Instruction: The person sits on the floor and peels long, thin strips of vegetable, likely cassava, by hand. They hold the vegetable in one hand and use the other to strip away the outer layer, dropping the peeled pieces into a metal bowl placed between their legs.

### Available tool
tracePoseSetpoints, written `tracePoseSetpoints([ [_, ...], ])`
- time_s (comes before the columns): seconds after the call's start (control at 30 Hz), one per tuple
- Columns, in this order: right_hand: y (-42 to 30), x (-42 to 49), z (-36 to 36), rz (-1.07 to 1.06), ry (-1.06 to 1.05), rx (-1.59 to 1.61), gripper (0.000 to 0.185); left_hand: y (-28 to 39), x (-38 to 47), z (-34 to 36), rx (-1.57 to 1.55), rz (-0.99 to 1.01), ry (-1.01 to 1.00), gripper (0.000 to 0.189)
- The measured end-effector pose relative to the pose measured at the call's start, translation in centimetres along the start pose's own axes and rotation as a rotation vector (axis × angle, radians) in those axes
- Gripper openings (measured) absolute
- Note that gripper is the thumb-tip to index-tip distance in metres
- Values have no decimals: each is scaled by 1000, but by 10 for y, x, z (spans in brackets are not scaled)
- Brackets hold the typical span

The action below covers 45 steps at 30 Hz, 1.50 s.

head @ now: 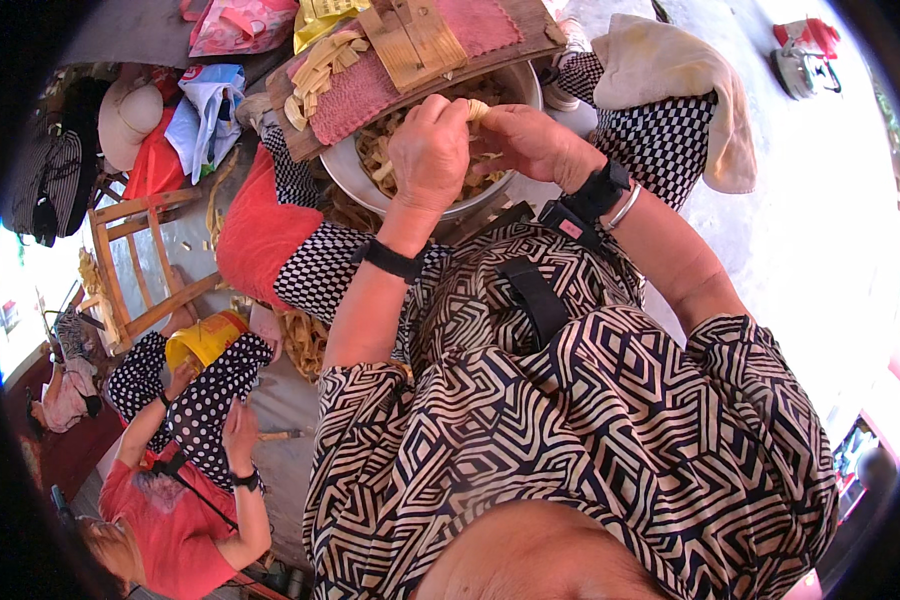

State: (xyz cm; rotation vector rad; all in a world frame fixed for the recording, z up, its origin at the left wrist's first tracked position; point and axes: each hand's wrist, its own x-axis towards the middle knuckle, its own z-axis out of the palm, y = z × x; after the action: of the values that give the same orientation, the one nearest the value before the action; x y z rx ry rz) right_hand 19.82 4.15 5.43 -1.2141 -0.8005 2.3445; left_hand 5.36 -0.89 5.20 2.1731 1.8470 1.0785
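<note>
My left hand [432, 152] and my right hand [532, 142] meet above a metal basin [340, 174]. Between their fingertips they hold a small pale bundle [478, 110] that looks like a wound or folded strip of dried plant material; its far side is hidden by the fingers. Loose dried strips [379, 156] fill the basin below. A wooden board [544, 34] lies across the basin's far rim, with a pink cloth [352, 105] on it. On the cloth sit a small wooden block [412, 45] and a heap of folded yellowish pieces [319, 71].
A co-worker in a red shirt [172, 536] sits at the lower left with a yellow bucket [208, 339]. A wooden frame [131, 262], bags and a pale hat [129, 124] stand at the left. A cream cloth [671, 67] covers one knee. Dried strips [302, 341] lie on the floor.
</note>
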Motion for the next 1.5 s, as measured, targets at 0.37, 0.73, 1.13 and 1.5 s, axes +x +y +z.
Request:
tracePoseSetpoints([
  [0.37,9,18,-5,-312,95,-468,12,-17,6,-9,-627,-402,-377,35],
  [0.73,-13,16,-9,-1200,502,-883,7,9,1,-11,-1031,-1085,-302,19],
  [1.13,-35,-7,-17,-659,-57,-883,30,3,-11,-44,-214,-194,-116,12],
  [1.5,-82,-28,-23,-435,-203,-927,39,-24,13,-67,-902,-616,-533,21],
])
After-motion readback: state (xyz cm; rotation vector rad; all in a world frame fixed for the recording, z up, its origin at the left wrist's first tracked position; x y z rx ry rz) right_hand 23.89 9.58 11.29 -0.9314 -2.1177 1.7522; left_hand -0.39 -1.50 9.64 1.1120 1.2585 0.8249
